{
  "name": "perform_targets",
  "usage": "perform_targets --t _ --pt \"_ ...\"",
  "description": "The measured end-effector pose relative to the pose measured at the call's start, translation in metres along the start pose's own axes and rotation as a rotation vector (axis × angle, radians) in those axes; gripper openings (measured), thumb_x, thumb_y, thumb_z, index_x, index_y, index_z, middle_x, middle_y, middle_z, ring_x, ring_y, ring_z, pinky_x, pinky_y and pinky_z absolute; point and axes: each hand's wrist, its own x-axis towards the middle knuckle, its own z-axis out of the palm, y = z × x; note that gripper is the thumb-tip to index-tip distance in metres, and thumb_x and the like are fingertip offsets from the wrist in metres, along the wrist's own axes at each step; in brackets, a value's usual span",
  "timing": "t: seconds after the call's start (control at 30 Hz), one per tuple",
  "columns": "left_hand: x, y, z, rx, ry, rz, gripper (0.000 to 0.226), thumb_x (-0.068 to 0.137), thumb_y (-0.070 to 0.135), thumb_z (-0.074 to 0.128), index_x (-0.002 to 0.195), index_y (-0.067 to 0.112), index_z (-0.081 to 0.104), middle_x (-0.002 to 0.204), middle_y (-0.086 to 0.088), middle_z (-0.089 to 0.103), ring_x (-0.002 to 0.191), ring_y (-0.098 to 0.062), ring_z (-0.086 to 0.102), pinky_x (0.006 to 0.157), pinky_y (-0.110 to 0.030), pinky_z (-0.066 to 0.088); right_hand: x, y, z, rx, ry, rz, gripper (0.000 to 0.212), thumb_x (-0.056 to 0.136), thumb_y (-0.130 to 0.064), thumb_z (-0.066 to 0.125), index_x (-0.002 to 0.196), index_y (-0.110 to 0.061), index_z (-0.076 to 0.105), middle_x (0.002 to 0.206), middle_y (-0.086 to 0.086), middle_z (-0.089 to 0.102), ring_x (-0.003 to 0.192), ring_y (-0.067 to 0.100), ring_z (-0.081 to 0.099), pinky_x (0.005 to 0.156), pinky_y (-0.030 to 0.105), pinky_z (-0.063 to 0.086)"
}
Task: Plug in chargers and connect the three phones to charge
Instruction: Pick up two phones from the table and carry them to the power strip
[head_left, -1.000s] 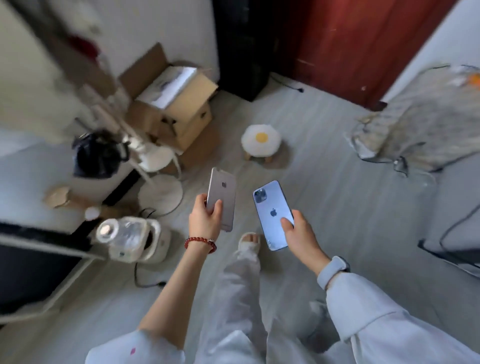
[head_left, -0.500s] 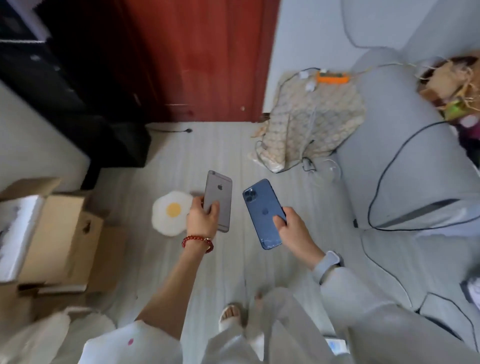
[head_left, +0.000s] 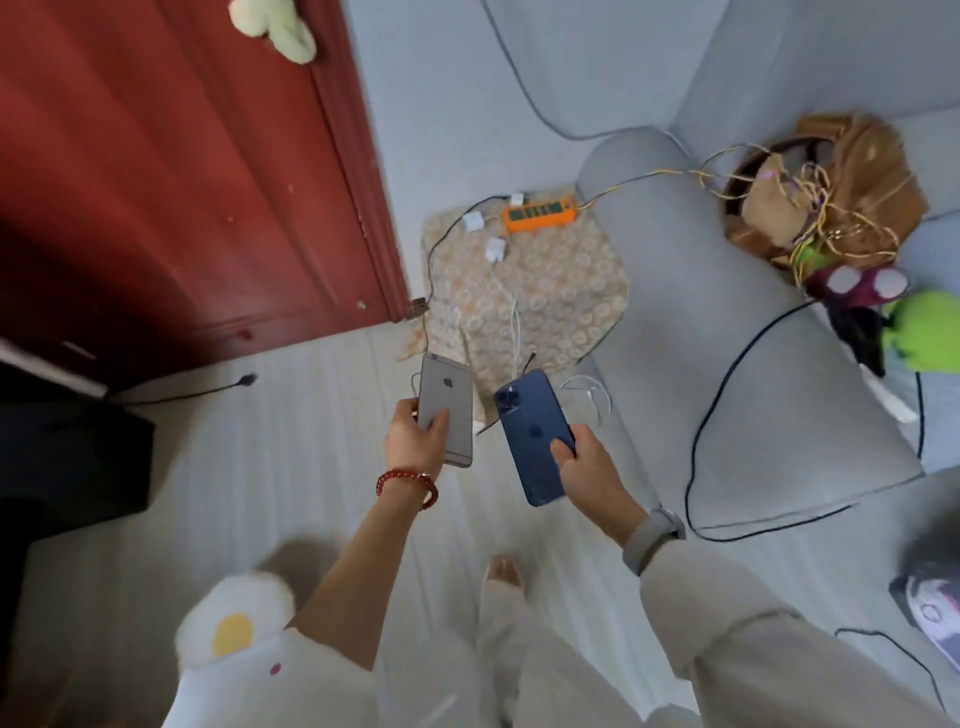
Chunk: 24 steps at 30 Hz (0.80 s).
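My left hand (head_left: 415, 441) grips a grey phone (head_left: 447, 402), back side up. My right hand (head_left: 589, 467) grips a dark blue phone (head_left: 530, 436), also back up. Ahead, an orange power strip (head_left: 540, 214) lies on a patterned cloth (head_left: 561, 291) beside the sofa arm. White charger plugs lie near it: one (head_left: 472, 222) to its left, one (head_left: 497, 250) lower, a third (head_left: 517, 199) at the strip's end. A white cable (head_left: 514, 322) runs down the cloth toward the phones. No third phone is visible.
A red door (head_left: 182, 171) stands to the left, a black cabinet (head_left: 67, 457) lower left. A grey sofa (head_left: 727, 338) fills the right, with a black cable (head_left: 727, 374) draped over it and a bag of tangled cords (head_left: 826, 192). An egg-shaped stool (head_left: 234, 623) sits by my feet.
The view has swung right and closer to the sofa; the power strip and cloth are now straight ahead. Both hands still hold their phones the same way.
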Motion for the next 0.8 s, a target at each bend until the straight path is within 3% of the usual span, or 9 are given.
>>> perform_targets --t 0.13,0.33,0.47,0.53,0.63,0.8 --pt "0.069 0.044 0.041 -0.004 -0.097 -0.038 0.032 0.088 0.016 0.048 0.116 0.001 0.044 0.113 -0.017 0.057 0.084 -0.022 0.05 0.064 -0.026 0.04 0.084 -0.022 -0.037 0.007 0.058 0.085 0.02 0.094 -0.015 0.04 0.108 -0.002 0.045 0.101 0.008 0.05 0.089 0.026 0.051 0.071 0.035 0.044" --pt "0.176 0.09 0.088 0.011 -0.182 -0.111 0.033 0.087 0.015 0.046 0.116 0.002 0.041 0.113 -0.019 0.058 0.087 -0.029 0.055 0.074 -0.036 0.049 0.203 -0.055 -0.069 -0.011 0.076 0.172 0.02 0.095 -0.015 0.037 0.109 -0.002 0.044 0.097 0.011 0.05 0.083 0.027 0.051 0.067 0.034 0.041" --pt "0.243 0.115 0.12 -0.027 -0.252 -0.179 0.033 0.087 0.012 0.045 0.118 0.002 0.039 0.106 -0.015 0.055 0.073 -0.019 0.053 0.055 -0.024 0.045 0.279 -0.074 -0.082 -0.047 0.082 0.253 0.018 0.095 -0.015 0.035 0.104 -0.003 0.043 0.094 0.011 0.05 0.071 0.021 0.049 0.059 0.03 0.04" --pt "0.268 0.127 0.134 -0.031 -0.281 -0.214 0.031 0.087 0.01 0.044 0.117 0.001 0.039 0.104 -0.013 0.054 0.067 -0.013 0.05 0.046 -0.016 0.039 0.31 -0.083 -0.088 -0.051 0.073 0.31 0.024 0.095 -0.012 0.034 0.113 0.001 0.043 0.105 0.016 0.053 0.085 0.028 0.053 0.071 0.038 0.046" --pt "0.304 0.139 0.155 -0.018 -0.3 -0.266 0.032 0.087 0.007 0.044 0.117 0.0 0.038 0.112 -0.018 0.054 0.08 -0.022 0.05 0.057 -0.023 0.043 0.354 -0.09 -0.095 -0.077 0.065 0.369 0.03 0.093 -0.006 0.034 0.12 0.005 0.042 0.121 0.023 0.053 0.091 0.027 0.048 0.077 0.039 0.042" --pt "0.347 0.139 0.207 -0.033 -0.35 -0.36 0.03 0.088 0.004 0.04 0.118 0.002 0.035 0.114 -0.019 0.053 0.085 -0.025 0.049 0.072 -0.034 0.044 0.418 -0.084 -0.109 -0.16 0.057 0.403 0.035 0.093 -0.006 0.033 0.127 0.003 0.036 0.125 0.026 0.05 0.089 0.023 0.041 0.078 0.034 0.035"
